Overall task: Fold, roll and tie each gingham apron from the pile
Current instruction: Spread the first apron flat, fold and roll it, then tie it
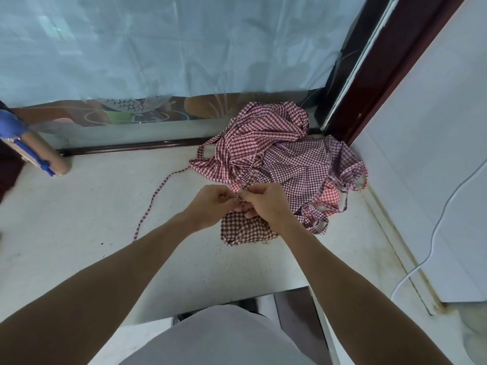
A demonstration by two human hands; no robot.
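Fingers of the left hand point(210, 204) and right hand point(263, 204) pinch a gingham strap point(247, 181) above a rolled apron point(245, 230) on the desk point(92, 219), apparently mid-knot. Just behind lies the pile of aprons point(279, 154). The next move likely calls for pulling the tie snug.

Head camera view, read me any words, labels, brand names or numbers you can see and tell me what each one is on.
None: no readable text anywhere in this view.
The aprons show only a check pattern.
The glass panel shows a fish drawing, no lettering.
The cardboard roll shows no label.
The hands, left and right, cover part of the bundle.
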